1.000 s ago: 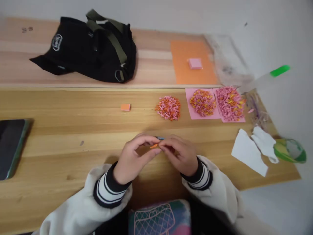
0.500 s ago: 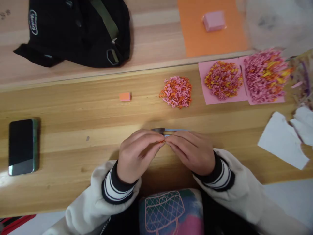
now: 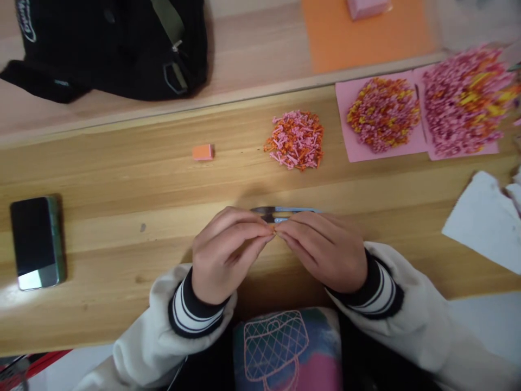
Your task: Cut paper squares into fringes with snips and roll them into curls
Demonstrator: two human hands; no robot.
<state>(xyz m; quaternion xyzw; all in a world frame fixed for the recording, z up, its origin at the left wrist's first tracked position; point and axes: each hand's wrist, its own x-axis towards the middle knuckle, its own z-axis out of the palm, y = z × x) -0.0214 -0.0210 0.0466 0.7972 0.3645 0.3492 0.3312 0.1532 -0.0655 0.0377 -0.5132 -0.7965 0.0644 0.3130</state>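
Observation:
My left hand (image 3: 228,252) and my right hand (image 3: 328,247) meet at the fingertips near the table's front. Between their pinched fingers is a small orange piece (image 3: 272,228), mostly hidden; it looks like paper. Just behind the fingers lies a pair of blue and dark thread snips (image 3: 295,209), partly covered by my right hand. Farther back rests a loose pile of small twisted pink and orange pieces (image 3: 296,140). To its left sits a little block of orange and pink paper slips (image 3: 202,152).
Two pink sheets (image 3: 345,138) at the back right bear heaps of pink, orange and yellow twists (image 3: 382,114). Torn white paper (image 3: 482,222) lies at right, a phone (image 3: 35,241) at left. A black bag (image 3: 122,49) and an orange sheet (image 3: 325,43) are behind.
The view has shifted slightly, so the things at the back sit higher in the picture. My hands keep their pinch together, with the orange piece at the fingertips showing a little differently.

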